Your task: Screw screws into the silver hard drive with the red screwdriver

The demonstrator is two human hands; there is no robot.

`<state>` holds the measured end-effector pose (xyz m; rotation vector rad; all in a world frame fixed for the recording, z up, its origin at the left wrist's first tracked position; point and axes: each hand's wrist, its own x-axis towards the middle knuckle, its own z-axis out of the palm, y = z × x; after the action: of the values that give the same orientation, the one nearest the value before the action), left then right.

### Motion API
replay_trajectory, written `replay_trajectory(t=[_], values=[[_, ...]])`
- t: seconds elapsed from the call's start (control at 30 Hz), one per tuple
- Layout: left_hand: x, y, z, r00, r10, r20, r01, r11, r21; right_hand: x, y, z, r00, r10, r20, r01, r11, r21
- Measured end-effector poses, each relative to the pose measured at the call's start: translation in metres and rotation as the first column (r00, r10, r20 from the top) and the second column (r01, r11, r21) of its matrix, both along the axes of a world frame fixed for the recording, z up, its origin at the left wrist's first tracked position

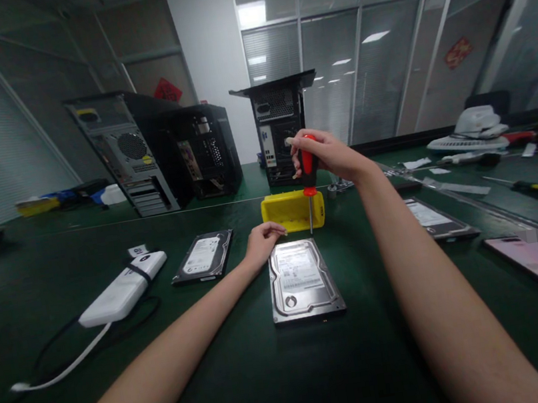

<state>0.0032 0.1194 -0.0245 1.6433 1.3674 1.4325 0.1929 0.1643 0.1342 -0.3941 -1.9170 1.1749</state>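
Observation:
A silver hard drive (299, 298) lies label side up on the green table in front of me. My right hand (320, 153) is closed around the red and black handle of a screwdriver (309, 167), held upright. Its thin shaft points down, with the tip near the drive's far right corner; whether it touches the drive I cannot tell. At the far left corner of the drive rests my left hand (262, 241), its fingers bent together near the edge. What those fingers hold, if anything, is hidden. Just behind the drive sits a yellow plastic tray (281, 212).
Another hard drive (202, 257) and a white power strip (120, 291) lie to the left. On the right are a third drive (436, 220), a yellow and black screwdriver (532, 186) and a pink-screened device (525, 257). Computer cases (141, 160) stand at the back.

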Motion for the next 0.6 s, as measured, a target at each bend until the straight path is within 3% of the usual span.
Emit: replay_trajectory(t=[0.3, 0.6], values=[[-0.0008, 0.0009, -0.0010, 1.000, -0.003, -0.006, 0.003, 1.000, -0.001, -0.0037, -0.0015, 0.0011, 1.000, 0.018, -0.026, -0.022, 0.984, -0.179], [-0.0021, 0.0017, -0.0026, 1.000, -0.006, -0.008, 0.006, 1.000, 0.010, -0.0018, 0.0013, 0.0016, 0.998, 0.003, -0.068, -0.006, 0.999, -0.036]])
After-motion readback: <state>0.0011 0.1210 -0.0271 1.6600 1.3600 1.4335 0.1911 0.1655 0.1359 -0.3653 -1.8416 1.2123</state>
